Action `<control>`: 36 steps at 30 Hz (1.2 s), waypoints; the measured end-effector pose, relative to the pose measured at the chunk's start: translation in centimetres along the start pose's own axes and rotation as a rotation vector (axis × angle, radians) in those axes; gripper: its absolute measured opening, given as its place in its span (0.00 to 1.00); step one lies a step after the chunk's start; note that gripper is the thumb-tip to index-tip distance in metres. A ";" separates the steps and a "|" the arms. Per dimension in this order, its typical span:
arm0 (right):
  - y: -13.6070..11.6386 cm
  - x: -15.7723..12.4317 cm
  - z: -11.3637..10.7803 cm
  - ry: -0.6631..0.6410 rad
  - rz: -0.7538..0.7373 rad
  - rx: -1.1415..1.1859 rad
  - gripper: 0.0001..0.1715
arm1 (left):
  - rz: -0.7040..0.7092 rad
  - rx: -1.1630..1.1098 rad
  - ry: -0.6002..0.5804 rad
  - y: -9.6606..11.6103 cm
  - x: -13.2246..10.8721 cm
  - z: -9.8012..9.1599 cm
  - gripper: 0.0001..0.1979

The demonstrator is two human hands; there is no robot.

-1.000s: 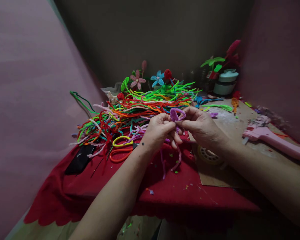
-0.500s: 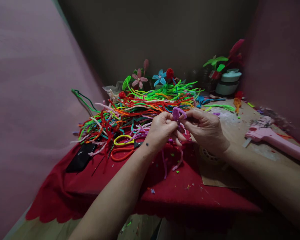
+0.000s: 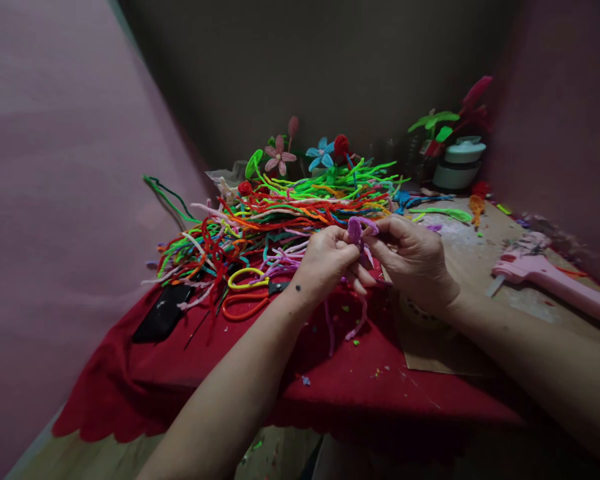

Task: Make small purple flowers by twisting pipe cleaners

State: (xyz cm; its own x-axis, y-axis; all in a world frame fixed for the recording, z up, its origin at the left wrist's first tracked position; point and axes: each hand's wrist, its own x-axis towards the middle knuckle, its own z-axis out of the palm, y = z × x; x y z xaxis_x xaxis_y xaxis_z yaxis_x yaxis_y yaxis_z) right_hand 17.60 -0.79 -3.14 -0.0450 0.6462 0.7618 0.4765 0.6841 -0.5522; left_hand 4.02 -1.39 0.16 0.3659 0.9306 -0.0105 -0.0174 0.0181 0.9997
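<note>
Both of my hands meet over the red cloth [image 3: 190,373], pinching a purple pipe cleaner [image 3: 356,230] bent into small loops. My left hand [image 3: 327,263] grips it from the left with fingers curled. From the right, my right hand [image 3: 413,257] holds the same piece between thumb and fingers. Its loose purple ends [image 3: 353,323] hang down below my hands to the cloth. A big heap of coloured pipe cleaners [image 3: 285,213] lies just behind my hands.
Orange and yellow scissors [image 3: 245,293] and a black flat object [image 3: 163,320] lie left of my hands. A pink glue gun [image 3: 550,280] rests on the brown board [image 3: 460,347] at right. Finished pipe-cleaner flowers [image 3: 305,153] and a pale lidded pot [image 3: 460,163] stand by the back wall.
My hands have shifted slightly to the right and kept working the purple pipe cleaner; its loops have turned a little between my fingers.
</note>
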 end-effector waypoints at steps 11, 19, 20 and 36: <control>-0.1 0.0 0.0 -0.136 -0.192 -0.275 0.11 | 0.070 0.108 0.133 -1.1 0.3 0.2 0.08; -1.1 0.7 -0.5 -0.189 0.174 0.136 0.11 | 0.173 0.064 0.116 -1.3 0.7 -0.2 0.07; -1.1 0.8 -0.6 -0.198 0.241 0.194 0.11 | 0.168 0.044 0.110 -1.2 0.7 -0.1 0.07; -1.1 1.0 -0.6 -0.192 0.302 0.142 0.14 | 0.149 -0.083 -0.009 -0.7 0.4 -0.2 0.07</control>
State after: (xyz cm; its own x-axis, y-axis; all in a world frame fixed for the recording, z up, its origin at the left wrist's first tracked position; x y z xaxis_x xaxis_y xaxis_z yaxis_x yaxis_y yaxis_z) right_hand 17.60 -1.09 -1.56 -0.0908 0.8682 0.4878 0.3675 0.4845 -0.7939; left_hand 3.99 -0.98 -0.51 0.3616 0.9221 0.1380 -0.1486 -0.0891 0.9849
